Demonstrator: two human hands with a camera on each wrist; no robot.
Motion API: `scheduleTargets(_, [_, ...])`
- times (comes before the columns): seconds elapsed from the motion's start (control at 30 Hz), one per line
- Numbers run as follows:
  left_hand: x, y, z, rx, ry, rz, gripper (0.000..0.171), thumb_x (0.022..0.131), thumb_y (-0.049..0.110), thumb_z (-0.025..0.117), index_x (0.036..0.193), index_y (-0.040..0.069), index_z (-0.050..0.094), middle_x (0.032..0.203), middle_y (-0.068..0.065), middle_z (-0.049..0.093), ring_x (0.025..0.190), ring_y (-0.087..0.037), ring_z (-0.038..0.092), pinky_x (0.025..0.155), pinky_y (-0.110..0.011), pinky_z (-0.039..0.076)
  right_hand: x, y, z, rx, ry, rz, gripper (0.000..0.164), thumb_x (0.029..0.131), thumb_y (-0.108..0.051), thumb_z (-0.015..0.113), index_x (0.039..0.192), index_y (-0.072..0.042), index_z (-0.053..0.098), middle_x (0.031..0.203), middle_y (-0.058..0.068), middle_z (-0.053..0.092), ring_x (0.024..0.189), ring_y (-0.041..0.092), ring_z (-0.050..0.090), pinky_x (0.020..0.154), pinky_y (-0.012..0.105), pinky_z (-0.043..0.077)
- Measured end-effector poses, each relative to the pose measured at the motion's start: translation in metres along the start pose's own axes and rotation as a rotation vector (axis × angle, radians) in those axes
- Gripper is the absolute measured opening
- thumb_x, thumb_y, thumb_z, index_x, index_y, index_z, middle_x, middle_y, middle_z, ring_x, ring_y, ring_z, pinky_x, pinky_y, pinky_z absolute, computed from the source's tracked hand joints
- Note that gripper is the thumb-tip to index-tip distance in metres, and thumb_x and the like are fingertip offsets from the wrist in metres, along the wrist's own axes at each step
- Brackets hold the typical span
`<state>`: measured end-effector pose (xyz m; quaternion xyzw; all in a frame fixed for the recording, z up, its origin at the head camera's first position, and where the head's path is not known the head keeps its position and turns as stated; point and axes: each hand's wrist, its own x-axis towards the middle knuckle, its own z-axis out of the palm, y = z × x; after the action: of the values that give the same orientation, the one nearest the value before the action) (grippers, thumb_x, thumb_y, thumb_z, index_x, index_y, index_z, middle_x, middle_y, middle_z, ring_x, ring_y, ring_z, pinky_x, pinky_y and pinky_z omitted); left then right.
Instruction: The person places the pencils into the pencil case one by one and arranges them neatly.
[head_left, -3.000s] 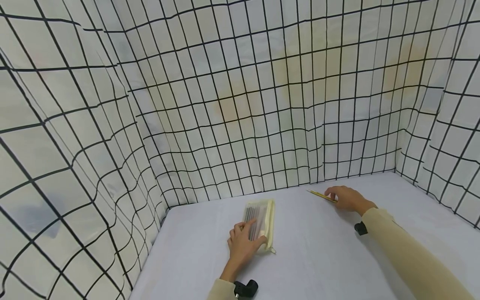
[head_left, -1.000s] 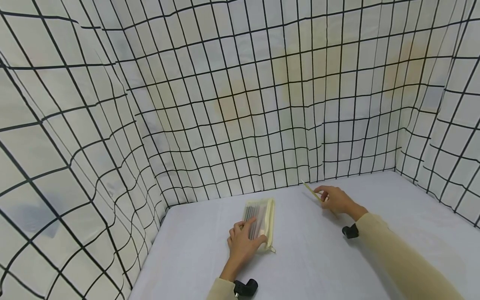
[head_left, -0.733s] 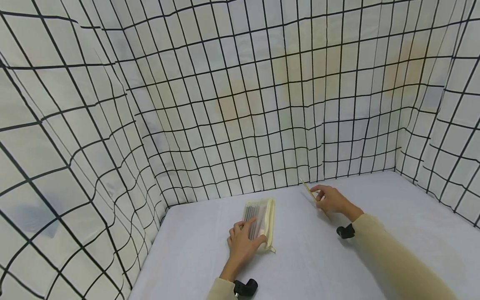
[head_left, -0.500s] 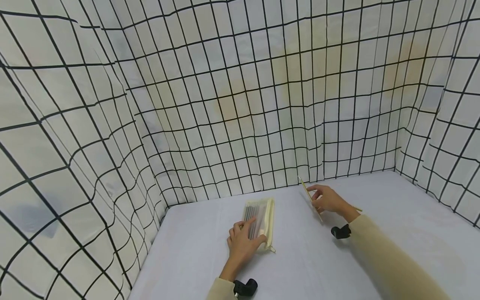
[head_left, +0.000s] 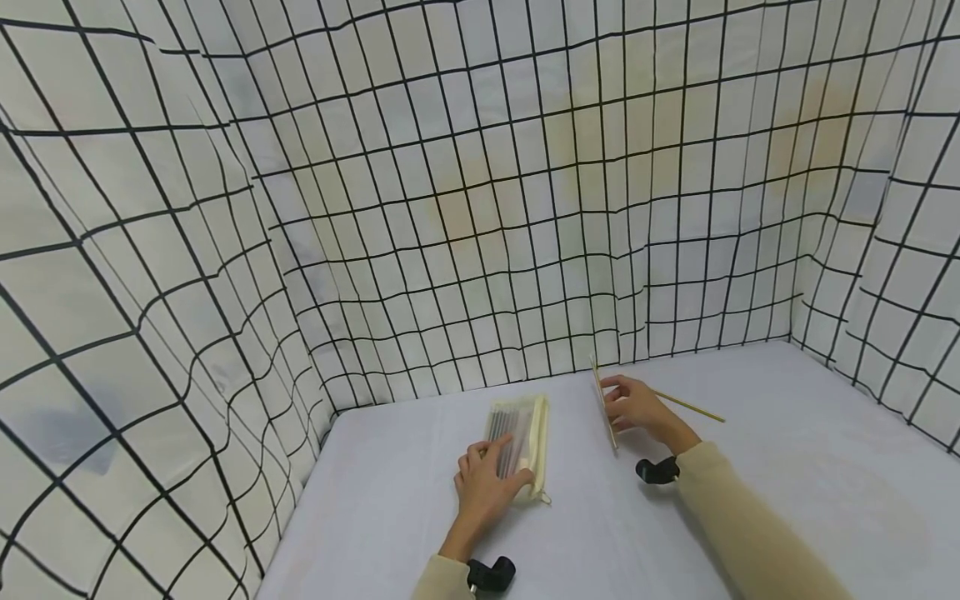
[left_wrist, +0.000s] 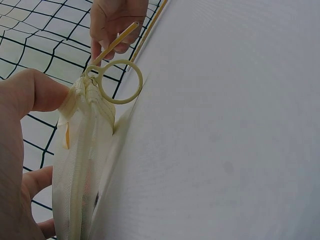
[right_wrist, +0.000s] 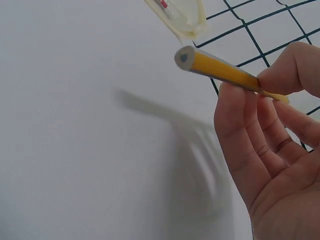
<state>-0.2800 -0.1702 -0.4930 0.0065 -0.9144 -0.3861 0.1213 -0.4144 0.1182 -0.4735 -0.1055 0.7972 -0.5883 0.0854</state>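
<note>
A pale yellow, see-through mesh pencil pouch (head_left: 521, 417) lies on the white-covered table, several slim dark things inside. My left hand (head_left: 483, 492) grips it near its lower end, thumb at the zipper corner and other fingers over the mesh and left side. From that corner a ring-shaped zipper pull (left_wrist: 140, 82) sticks out. To the right, my right hand (head_left: 637, 412) pinches a yellow pencil (right_wrist: 220, 69) between thumb and fingertips, raised above the table with its unsharpened end facing the right wrist camera. A second yellow pencil (head_left: 693, 407) lies behind that hand.
White walls with a black grid (head_left: 525, 250) rise along the back and both sides of the table (head_left: 375, 517). A black wrist camera (head_left: 491, 575) sits on the left wrist, another wrist camera (head_left: 657, 471) under the right.
My right hand has moved left, lifting its pencil and turning it from slanted to nearly upright in the head view. The second pencil has come into sight behind it. My left hand stays put.
</note>
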Motion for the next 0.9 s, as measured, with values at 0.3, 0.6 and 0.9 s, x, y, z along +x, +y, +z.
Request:
scheduleTargets(0.3, [0.001, -0.001, 0.001, 0.004, 0.004, 0.001, 0.078, 0.070, 0.045, 0.073, 0.144, 0.025, 0.058, 0.140, -0.016, 0.046, 0.127, -0.035, 0.037, 0.104, -0.060, 0.027, -0.004, -0.002, 0.018, 0.024, 0.038, 0.004, 0.061, 0.084, 0.001, 0.062, 0.143, 0.003, 0.046, 0.117, 0.018, 0.057, 0.083, 0.018, 0.061, 0.069, 0.031, 0.057])
scheduleTargets(0.6, [0.002, -0.002, 0.003, 0.006, -0.004, 0.000, 0.079, 0.071, 0.046, 0.073, 0.145, 0.026, 0.057, 0.140, -0.016, 0.045, 0.128, -0.035, 0.036, 0.105, -0.061, 0.026, -0.003, -0.005, 0.031, 0.027, 0.041, 0.043, 0.069, 0.084, 0.001, 0.063, 0.149, -0.003, 0.043, 0.119, 0.019, 0.058, 0.084, 0.020, 0.062, 0.069, 0.031, 0.057])
scheduleTargets(0.9, [0.001, -0.003, 0.002, 0.012, 0.003, -0.002, 0.078, 0.070, 0.046, 0.073, 0.145, 0.026, 0.058, 0.140, -0.016, 0.046, 0.128, -0.035, 0.036, 0.106, -0.061, 0.026, -0.008, -0.014, 0.043, -0.017, 0.017, 0.067, 0.071, 0.080, 0.001, 0.065, 0.149, -0.004, 0.045, 0.117, 0.019, 0.060, 0.082, 0.021, 0.064, 0.069, 0.032, 0.056])
